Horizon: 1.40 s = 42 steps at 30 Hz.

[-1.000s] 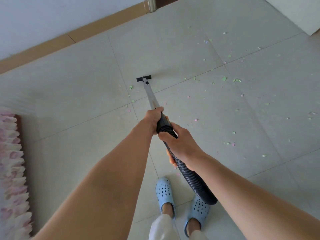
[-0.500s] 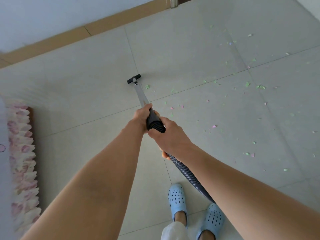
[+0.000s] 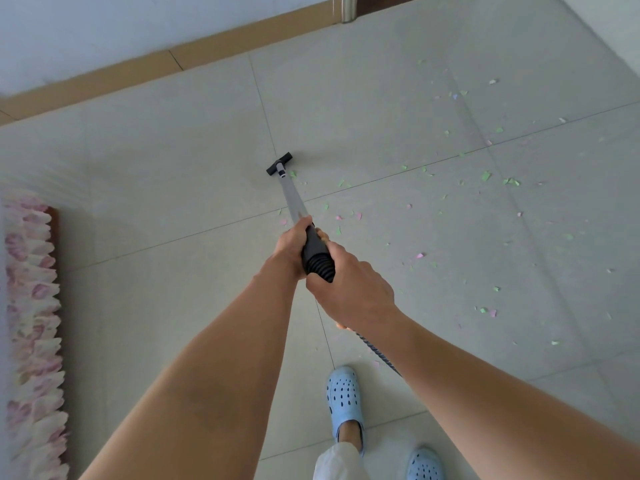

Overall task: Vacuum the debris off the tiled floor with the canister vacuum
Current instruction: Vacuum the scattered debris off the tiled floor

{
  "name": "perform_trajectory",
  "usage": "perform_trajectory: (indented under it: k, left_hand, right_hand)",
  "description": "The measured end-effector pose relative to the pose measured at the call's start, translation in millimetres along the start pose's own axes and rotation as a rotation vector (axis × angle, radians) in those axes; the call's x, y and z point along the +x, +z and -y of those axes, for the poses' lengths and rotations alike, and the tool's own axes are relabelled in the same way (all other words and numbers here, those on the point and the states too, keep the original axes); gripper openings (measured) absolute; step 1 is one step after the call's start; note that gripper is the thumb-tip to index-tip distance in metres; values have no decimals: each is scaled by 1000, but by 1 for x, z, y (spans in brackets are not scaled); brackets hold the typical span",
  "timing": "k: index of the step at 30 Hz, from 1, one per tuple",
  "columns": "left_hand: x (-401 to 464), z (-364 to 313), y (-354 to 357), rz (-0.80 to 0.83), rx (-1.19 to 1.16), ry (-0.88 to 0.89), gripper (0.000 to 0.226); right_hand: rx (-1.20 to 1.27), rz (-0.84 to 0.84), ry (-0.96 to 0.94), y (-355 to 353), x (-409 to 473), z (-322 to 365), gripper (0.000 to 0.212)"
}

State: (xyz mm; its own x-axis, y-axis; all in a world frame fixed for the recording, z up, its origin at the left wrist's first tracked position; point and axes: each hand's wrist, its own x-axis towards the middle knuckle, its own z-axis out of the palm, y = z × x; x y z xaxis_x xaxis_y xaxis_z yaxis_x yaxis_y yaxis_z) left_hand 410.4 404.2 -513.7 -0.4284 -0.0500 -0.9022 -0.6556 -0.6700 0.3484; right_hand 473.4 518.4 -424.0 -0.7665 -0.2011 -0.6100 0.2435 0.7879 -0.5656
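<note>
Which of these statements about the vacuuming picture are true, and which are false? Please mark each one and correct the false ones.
1. Both hands hold the vacuum. True: the left hand grips the black handle end of the wand and the right hand grips the ribbed hose just behind it.
2. The black nozzle is lifted high above the floor. False: it sits down at the tiled floor.
3. Most paper scraps lie right of the wand. True.
4. The person is barefoot. False: light blue clogs are on the feet.
5. A pink and white frilled fabric is at the left edge. True.
</note>
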Motion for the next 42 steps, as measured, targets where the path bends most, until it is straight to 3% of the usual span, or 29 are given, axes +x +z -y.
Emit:
perform_trajectory:
  k: [25,31,35,42]
  left_hand:
    - [-44,79,9,-18,89,-37,16]
    - [-47,84,8,-89,302,5,20]
    - [-45,86,6,-137,417,36,19]
    - [-55,90,-5,-152,478,37,23]
  right_hand:
    - [20,-8,67,-1,-71,-56,57]
    - [398,48,108,9,-76,-71,28]
    - [694,116,172,13,-81,-73,22]
    - [792,156,212,18,-94,-68,19]
